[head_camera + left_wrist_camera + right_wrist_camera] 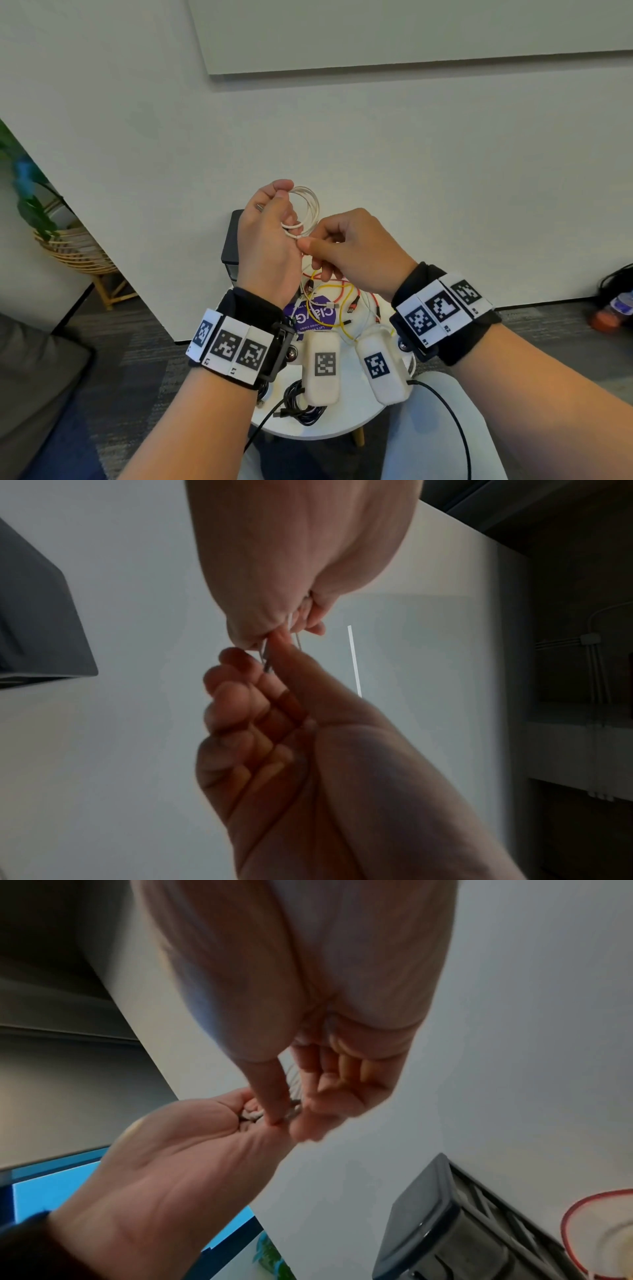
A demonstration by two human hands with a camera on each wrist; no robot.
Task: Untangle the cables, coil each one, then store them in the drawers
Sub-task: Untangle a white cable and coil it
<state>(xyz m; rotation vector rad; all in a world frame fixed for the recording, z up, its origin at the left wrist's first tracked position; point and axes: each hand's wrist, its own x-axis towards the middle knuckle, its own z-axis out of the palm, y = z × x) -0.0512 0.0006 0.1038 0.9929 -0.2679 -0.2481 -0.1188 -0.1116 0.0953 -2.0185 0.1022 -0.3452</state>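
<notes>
The white cable (306, 209) hangs in a small coil above the round white table (329, 423), held up in front of the pale wall. The left hand (270, 236) grips the coil, its fingers curled round the loops at their left side. The right hand (352, 250) meets it just beside the coil's lower edge, thumb and forefinger pinching a strand of the white cable; the other fingers are curled loosely below.

Under the hands, on the table, lies a tangle of yellow and red cables (337, 301) partly over a purple card (320, 317). Nearer the table's front edge sits a bundle of black cable (301, 404). At the table's far left side, against the wall, stands a dark drawer unit (231, 246); whether its drawers are shut cannot be told.
</notes>
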